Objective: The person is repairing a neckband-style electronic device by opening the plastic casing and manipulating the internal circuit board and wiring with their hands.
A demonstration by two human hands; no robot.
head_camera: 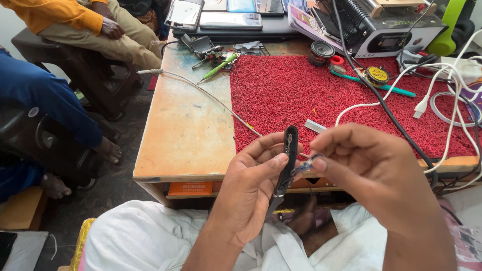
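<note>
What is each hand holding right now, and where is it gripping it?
The left hand pinches a slim black tool around its middle, thumb against fingers. The right hand pinches a tiny dark part at its end, against the tool.

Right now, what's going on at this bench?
A person seated at a wooden workbench holds a slim black part upright in the left hand, pinched between thumb and fingers. The right hand pinches a tiny bluish component right against its side. Behind the hands lie a red mat, white cables, a green-handled tool and a grey bench unit. Two other people sit at the left.
</note>
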